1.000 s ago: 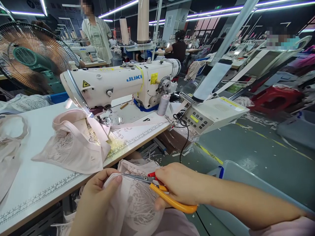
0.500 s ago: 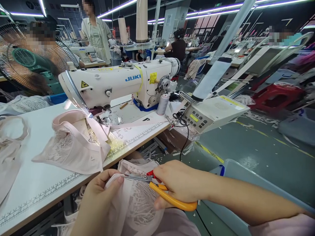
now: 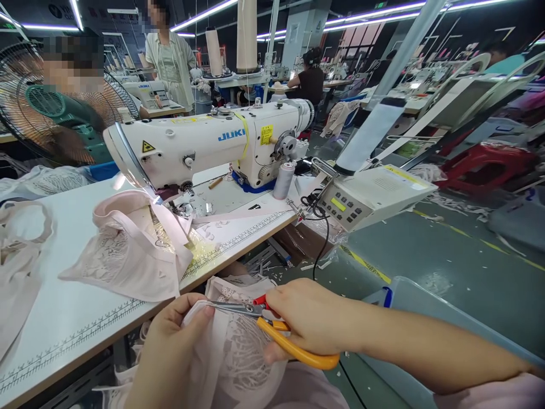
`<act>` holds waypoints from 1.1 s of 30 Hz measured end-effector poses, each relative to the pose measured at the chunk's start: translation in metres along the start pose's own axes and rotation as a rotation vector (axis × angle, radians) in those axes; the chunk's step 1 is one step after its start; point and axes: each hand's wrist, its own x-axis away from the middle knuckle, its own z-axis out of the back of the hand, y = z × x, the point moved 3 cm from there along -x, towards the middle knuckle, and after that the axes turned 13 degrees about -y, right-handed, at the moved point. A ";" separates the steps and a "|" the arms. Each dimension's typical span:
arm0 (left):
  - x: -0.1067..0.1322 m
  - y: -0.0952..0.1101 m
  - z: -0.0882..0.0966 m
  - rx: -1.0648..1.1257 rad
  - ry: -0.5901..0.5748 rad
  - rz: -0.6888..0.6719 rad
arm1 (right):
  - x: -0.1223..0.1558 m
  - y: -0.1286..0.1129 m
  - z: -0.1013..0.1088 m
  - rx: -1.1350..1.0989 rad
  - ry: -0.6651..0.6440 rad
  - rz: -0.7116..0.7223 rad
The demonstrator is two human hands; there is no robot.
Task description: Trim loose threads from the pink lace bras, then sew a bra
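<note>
Over my lap, my left hand (image 3: 174,335) pinches the edge of a pale pink lace bra (image 3: 244,363) between thumb and fingers. My right hand (image 3: 309,318) grips a pair of scissors (image 3: 298,347) with orange and red handles. The scissor blades lie along the fabric edge and their tips reach my left fingertips; whether they are parted is hard to make out. A second pale pink bra (image 3: 128,250) rests on the table, its band running under the head of the white sewing machine (image 3: 204,145).
The white table (image 3: 51,318) has a printed ruler along its front edge. A control box (image 3: 361,199) and a thread spool (image 3: 284,180) stand right of the machine. A clear plastic bin (image 3: 426,318) is at lower right. A fan (image 3: 55,108) and several people are behind.
Both hands keep nearly the same place on the bra and scissors. The scissor handles have shifted very slightly left, and the whole view has moved a little.
</note>
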 end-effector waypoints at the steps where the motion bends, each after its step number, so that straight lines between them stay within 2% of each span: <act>1: 0.000 0.000 0.000 0.005 -0.002 0.000 | 0.000 0.000 0.000 0.000 0.002 0.003; 10: 0.003 0.001 -0.003 0.081 -0.032 0.052 | -0.003 -0.003 0.001 0.006 -0.017 -0.001; 16: 0.001 0.000 -0.002 0.086 -0.050 0.049 | -0.004 0.002 -0.002 -0.151 -0.027 0.054; 19: 0.001 0.001 -0.002 0.053 -0.072 0.031 | -0.006 0.009 -0.002 -0.270 0.079 0.087; 22: 0.002 0.004 -0.003 0.049 -0.076 0.010 | -0.013 0.010 -0.002 -0.467 0.296 0.149; 26: 0.005 0.010 -0.002 0.016 -0.067 -0.011 | -0.025 -0.009 -0.004 -0.820 0.541 0.421; 29: 0.007 0.012 -0.001 -0.027 -0.114 -0.023 | -0.032 -0.026 -0.004 -0.920 0.604 0.524; 33: 0.011 0.016 0.001 -0.124 -0.129 -0.068 | -0.039 -0.034 -0.006 -0.873 0.590 0.403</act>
